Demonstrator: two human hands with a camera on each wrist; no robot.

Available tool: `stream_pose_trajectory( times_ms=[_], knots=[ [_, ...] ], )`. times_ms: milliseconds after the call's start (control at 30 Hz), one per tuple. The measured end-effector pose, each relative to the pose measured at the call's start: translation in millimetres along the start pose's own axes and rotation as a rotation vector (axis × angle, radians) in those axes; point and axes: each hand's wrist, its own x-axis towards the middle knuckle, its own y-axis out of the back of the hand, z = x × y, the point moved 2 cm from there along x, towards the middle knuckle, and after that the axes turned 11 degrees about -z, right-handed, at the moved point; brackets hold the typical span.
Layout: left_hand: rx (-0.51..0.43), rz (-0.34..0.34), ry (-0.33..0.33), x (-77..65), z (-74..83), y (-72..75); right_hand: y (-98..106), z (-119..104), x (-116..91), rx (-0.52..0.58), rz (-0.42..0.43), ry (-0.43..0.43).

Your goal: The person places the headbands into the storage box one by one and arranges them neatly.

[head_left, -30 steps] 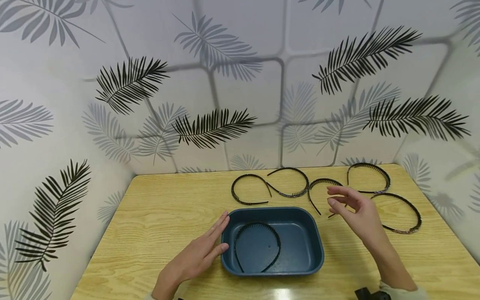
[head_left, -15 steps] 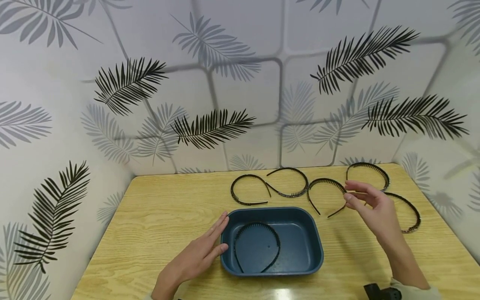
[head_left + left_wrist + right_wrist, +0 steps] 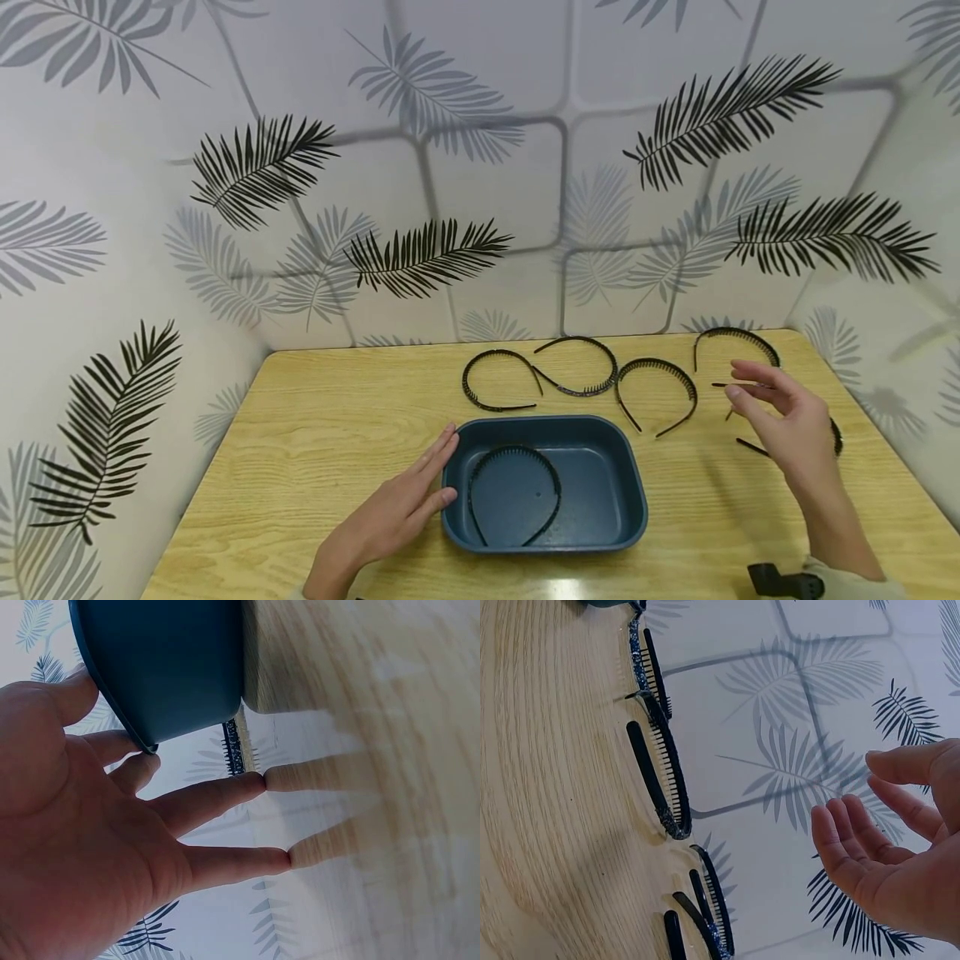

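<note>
My left hand [image 3: 397, 508] rests against the left side of a dark blue tub [image 3: 545, 543], its fingers straight; in the left wrist view two fingertips touch the tabletop. Inside the tub lies a black toothed headband [image 3: 557, 483]. My right hand [image 3: 791, 425] hovers at the right, fingers loosely bent with nothing between them. Below it, partly hidden, are two headbands, one at the back [image 3: 742, 332] and one nearer [image 3: 837, 437]. Left of the hand lies another headband [image 3: 656, 362]. The right wrist view shows the hand [image 3: 892, 847] apart from the headbands.
Two more headbands, a left one [image 3: 465, 379] and a second one [image 3: 600, 343], lie behind the tub on the wooden table [image 3: 337, 417]. A leaf-patterned wall [image 3: 487, 292] closes off the back and sides.
My right hand has moved right, from over the middle-right headband to over the two rightmost ones. The left hand and the tub have stayed put.
</note>
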Motion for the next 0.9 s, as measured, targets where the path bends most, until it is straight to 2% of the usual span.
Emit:
stream_pose_trajectory(
  times_ms=[167,333,500,733,900],
  knots=[
    [-0.004,-0.001,0.0,-0.1,0.4,0.0,11,9,0,0.106,0.04,-0.032],
    [-0.001,0.003,-0.003,-0.5,0.9,-0.2,21,17,0,0.162,0.082,-0.046],
    [0.012,0.008,-0.005,-0.7,1.1,-0.6,31,24,-1,0.128,0.116,-0.089],
    [0.033,0.02,-0.02,-1.0,1.5,-1.0,45,36,-5,-0.04,0.17,-0.164],
    [0.023,0.014,-0.01,-0.7,0.2,-1.2,50,45,-6,-0.028,0.197,-0.151]
  ],
)
